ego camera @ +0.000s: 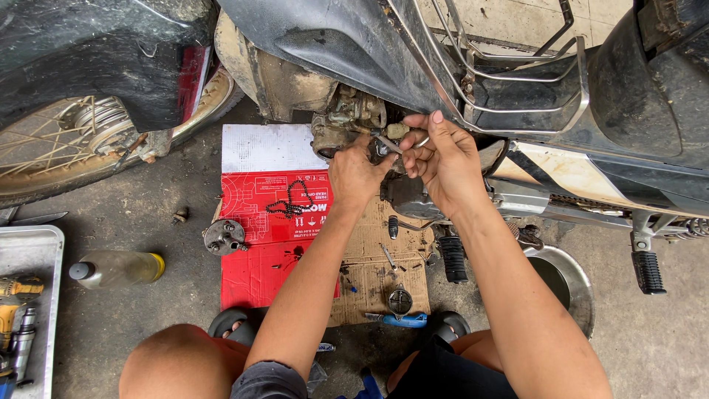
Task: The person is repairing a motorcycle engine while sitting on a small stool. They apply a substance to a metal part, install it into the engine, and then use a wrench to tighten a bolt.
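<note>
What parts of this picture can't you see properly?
All in the head view:
- The small part between the fingertips of the right hand: too small and covered by fingers.
- The engine behind the left hand: partly hidden by both hands and the dark body panel.
- The spoked wheel: cut off by the left edge.
- The tools in the grey tray: cut off at the corner.

head | looks steeply down | close over engine (347,122)
</note>
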